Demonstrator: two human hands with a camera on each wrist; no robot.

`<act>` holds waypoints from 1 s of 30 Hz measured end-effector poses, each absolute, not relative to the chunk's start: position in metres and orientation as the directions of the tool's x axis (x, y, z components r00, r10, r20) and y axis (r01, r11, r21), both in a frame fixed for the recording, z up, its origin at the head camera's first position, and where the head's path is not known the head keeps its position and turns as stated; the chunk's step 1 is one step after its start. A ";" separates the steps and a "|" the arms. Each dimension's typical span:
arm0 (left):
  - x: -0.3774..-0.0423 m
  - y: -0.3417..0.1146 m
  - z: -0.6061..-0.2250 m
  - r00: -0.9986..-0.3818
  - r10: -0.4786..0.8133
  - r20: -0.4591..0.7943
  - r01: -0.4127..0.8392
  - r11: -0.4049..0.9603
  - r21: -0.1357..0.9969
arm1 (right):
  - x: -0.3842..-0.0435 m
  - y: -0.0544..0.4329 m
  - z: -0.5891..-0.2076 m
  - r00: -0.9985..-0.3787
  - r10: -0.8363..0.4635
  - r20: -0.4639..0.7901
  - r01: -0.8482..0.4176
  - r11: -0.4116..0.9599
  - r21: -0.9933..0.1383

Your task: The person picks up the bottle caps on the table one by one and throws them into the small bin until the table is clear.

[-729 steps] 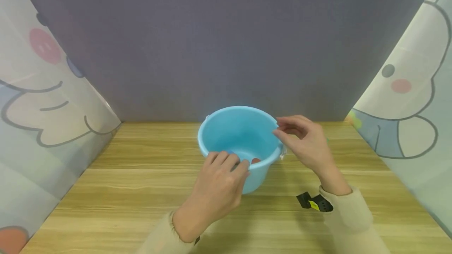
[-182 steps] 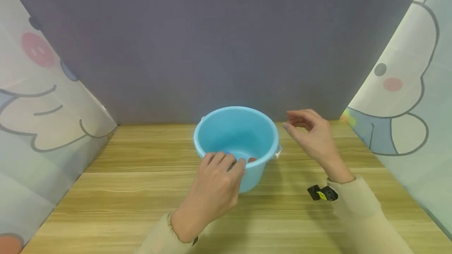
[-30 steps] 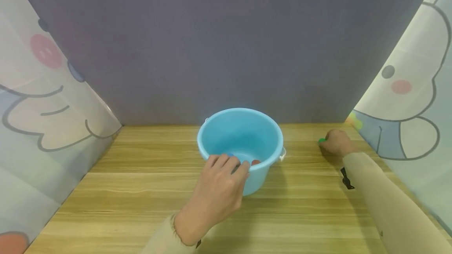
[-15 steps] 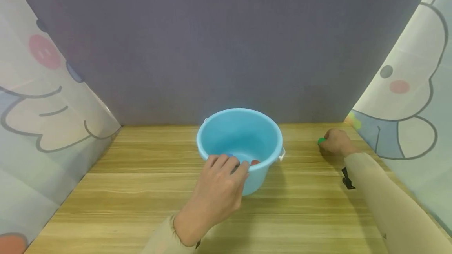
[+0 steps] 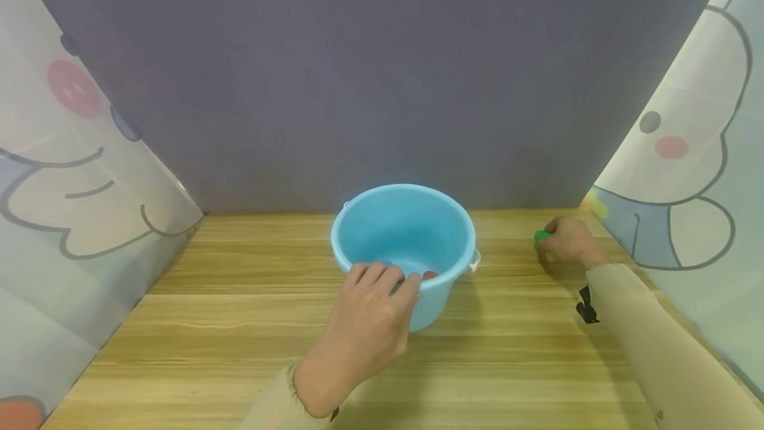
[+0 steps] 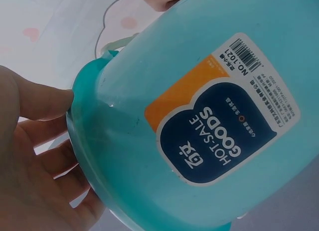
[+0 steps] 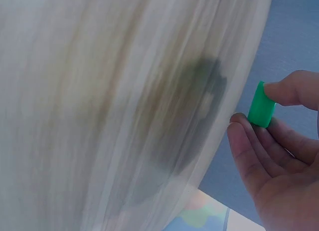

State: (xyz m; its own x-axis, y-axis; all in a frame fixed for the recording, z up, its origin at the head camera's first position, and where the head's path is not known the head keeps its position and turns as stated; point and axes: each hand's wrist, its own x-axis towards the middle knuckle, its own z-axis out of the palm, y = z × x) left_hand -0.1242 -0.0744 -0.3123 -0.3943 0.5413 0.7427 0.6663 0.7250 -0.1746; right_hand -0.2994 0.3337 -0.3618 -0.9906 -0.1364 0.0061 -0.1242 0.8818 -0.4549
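A light blue plastic bucket (image 5: 432,300) stands upright on the wooden table. My left hand (image 5: 364,330) grips its near rim, fingers over the edge inside and thumb outside; in the left wrist view, the hand (image 6: 42,156) holds the rim next to a printed label (image 6: 219,116). Inside the bucket lie a small red piece (image 5: 430,275) and a blue one (image 5: 387,263), both partly hidden. Far to the right, my right hand (image 5: 567,241) pinches a small green cap-like plastic piece (image 7: 261,105) between thumb and fingertips, close over the table.
The wooden tabletop (image 5: 227,324) runs back to a dark grey panel (image 5: 370,71). White cartoon-printed sheets flank it on the left (image 5: 42,217) and right (image 5: 692,217). The bucket's white handle joint (image 5: 475,261) sticks out at its right side.
My right hand, beside the bucket about six seconds ago, is now at the far right with the green piece. Over the last second it shifts slightly left. The left hand keeps its grip.
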 end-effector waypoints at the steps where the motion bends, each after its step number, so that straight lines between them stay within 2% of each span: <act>1: -0.124 -0.074 -0.312 -0.405 0.541 0.737 0.667 0.726 -0.167 | -0.299 0.333 -0.362 -0.991 -0.133 0.010 -0.123 0.879 -0.461; 5: -0.123 -0.074 -0.312 -0.427 0.542 0.724 0.668 0.728 -0.151 | -0.298 0.331 -0.365 -0.992 -0.125 0.026 -0.122 0.864 -0.488; 12: -0.124 -0.074 -0.312 -0.374 0.544 0.751 0.663 0.723 -0.193 | -0.296 0.328 -0.369 -0.991 -0.107 0.077 -0.131 0.831 -0.540; 19: -0.124 -0.073 -0.312 -0.382 0.543 0.748 0.666 0.723 -0.184 | -0.289 0.323 -0.373 -0.991 -0.087 0.103 -0.132 0.783 -0.608; 26: -0.126 -0.074 -0.312 -0.380 0.538 0.752 0.668 0.723 -0.180 | -0.286 0.317 -0.371 -0.995 -0.064 0.073 -0.097 0.678 -0.729; 30: -0.126 -0.074 -0.313 -0.371 0.543 0.753 0.667 0.720 -0.191 | -0.282 0.314 -0.372 -0.997 -0.053 0.056 -0.077 0.642 -0.763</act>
State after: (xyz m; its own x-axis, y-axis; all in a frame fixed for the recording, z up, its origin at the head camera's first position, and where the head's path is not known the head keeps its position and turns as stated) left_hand -0.1256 -0.0740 -0.3132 -0.3709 0.5428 0.7535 0.6668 0.7204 -0.1907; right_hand -0.2817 0.3142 -0.3717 -0.9970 -0.0532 0.0556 -0.0768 0.6421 -0.7627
